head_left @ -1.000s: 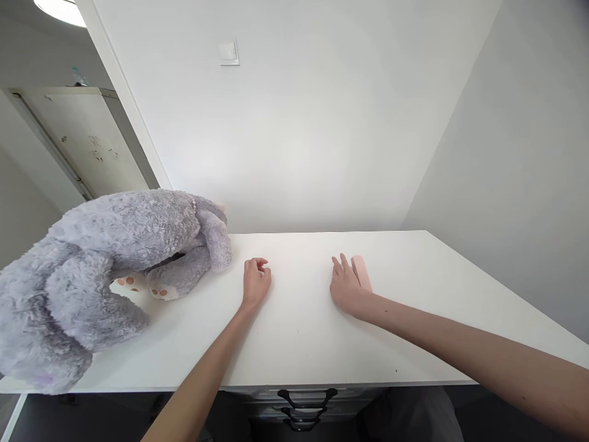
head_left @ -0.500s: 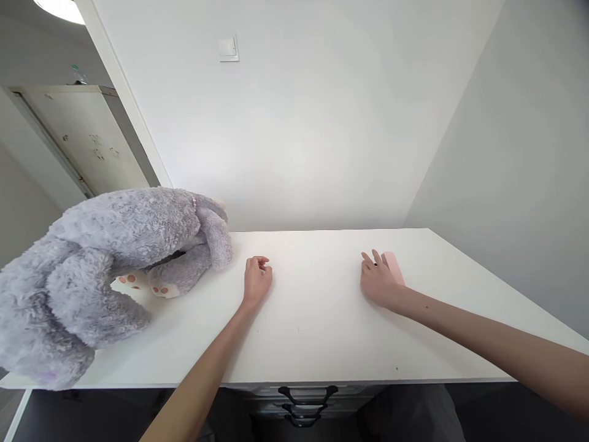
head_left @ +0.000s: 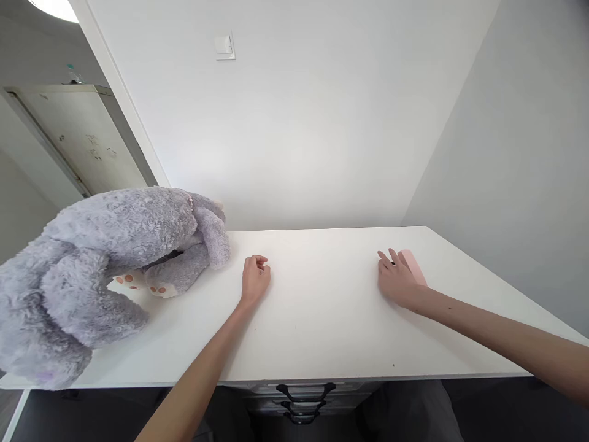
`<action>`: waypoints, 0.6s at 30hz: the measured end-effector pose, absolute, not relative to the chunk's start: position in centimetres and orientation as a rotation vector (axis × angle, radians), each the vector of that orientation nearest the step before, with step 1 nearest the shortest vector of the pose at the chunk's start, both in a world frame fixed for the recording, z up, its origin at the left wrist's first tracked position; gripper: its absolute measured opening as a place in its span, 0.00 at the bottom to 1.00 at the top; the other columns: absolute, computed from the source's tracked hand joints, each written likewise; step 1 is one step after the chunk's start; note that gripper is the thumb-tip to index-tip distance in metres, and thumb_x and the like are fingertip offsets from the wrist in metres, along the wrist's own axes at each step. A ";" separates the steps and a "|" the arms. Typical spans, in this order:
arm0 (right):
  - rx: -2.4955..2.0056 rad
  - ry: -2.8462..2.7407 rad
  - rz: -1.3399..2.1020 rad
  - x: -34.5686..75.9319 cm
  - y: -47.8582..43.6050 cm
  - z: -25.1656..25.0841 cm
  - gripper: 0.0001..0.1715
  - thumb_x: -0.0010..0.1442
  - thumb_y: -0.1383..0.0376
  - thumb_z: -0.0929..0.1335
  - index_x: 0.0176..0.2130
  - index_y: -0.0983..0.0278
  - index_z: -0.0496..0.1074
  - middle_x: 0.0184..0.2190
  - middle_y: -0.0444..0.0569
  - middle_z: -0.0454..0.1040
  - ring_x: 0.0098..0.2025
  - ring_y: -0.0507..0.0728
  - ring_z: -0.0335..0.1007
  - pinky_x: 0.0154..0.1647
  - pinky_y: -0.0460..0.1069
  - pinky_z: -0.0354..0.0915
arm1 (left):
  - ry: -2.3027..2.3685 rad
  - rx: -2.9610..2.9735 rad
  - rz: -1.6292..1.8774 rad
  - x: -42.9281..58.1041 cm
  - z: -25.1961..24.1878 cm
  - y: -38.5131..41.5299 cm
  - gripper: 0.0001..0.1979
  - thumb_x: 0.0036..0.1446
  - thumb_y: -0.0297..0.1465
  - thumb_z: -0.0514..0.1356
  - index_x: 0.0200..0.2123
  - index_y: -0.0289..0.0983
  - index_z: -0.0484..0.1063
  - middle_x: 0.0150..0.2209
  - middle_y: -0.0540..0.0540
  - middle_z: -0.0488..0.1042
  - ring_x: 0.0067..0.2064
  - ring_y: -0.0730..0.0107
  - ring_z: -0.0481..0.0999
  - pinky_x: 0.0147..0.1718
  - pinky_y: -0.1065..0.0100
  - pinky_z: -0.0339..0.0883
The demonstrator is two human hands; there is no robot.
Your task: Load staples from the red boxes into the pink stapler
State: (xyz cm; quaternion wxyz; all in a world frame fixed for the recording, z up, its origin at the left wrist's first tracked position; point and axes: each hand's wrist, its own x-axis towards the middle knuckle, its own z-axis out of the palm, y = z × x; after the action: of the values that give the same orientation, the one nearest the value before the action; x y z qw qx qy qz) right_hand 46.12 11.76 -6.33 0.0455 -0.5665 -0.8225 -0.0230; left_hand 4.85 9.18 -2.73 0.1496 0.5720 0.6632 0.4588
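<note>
My left hand (head_left: 256, 279) rests on the white table with its fingers loosely curled. A gap shows between thumb and fingers, and nothing is in it. Farther right, my right hand (head_left: 394, 279) lies low over the tabletop, fingers stretched and spread, with a small dark spot on one finger that looks like a ring. Against its outer side is a pink oblong, box-like object (head_left: 414, 267), partly hidden behind the hand and wrist. A large grey-lilac plush animal (head_left: 124, 224) lies at the left, a short way from my left hand.
The white tabletop (head_left: 317, 307) reaches back to a pale wall with a light switch (head_left: 224, 46). Below its front edge are drawers with black handles (head_left: 306, 393). A white cabinet (head_left: 78, 141) stands beyond the opening at the left.
My right hand has moved to the right, and the pink object has shifted right along with it. My left hand stays in place; the view has turned very slightly.
</note>
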 end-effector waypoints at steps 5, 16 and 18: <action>-1.615 -2.658 -0.382 47.5 11.8 -7.0 0.21 0.54 0.61 0.65 0.44 0.60 0.82 0.53 0.63 0.79 0.75 0.73 0.47 0.77 0.69 0.26 | 1.912 1.649 1.283 5.0 -2.5 9.1 0.10 0.56 0.25 0.55 0.41 0.38 0.70 0.47 0.42 0.71 0.43 0.64 0.76 0.48 0.59 0.70; -1.409 -2.561 0.043 40.3 9.1 -5.1 0.36 0.74 0.56 0.50 0.70 0.70 0.60 0.74 0.59 0.53 0.77 0.63 0.40 0.77 0.64 0.43 | 1.878 1.755 1.156 5.2 -2.5 8.9 0.09 0.56 0.26 0.54 0.39 0.39 0.71 0.42 0.46 0.74 0.40 0.65 0.75 0.44 0.62 0.69; -1.434 -2.501 0.225 38.1 8.9 -5.2 0.39 0.75 0.51 0.48 0.73 0.69 0.54 0.76 0.57 0.49 0.78 0.61 0.39 0.77 0.62 0.44 | 1.864 1.788 1.119 5.3 -2.5 8.7 0.09 0.56 0.26 0.54 0.38 0.40 0.72 0.40 0.47 0.75 0.39 0.65 0.75 0.43 0.62 0.68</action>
State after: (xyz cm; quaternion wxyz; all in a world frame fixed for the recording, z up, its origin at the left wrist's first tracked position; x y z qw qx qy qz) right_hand 38.15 8.85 -5.16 0.1247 -0.4922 -0.8580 0.0772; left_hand 5.33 8.75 -2.46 0.1626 0.6267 0.6534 0.3923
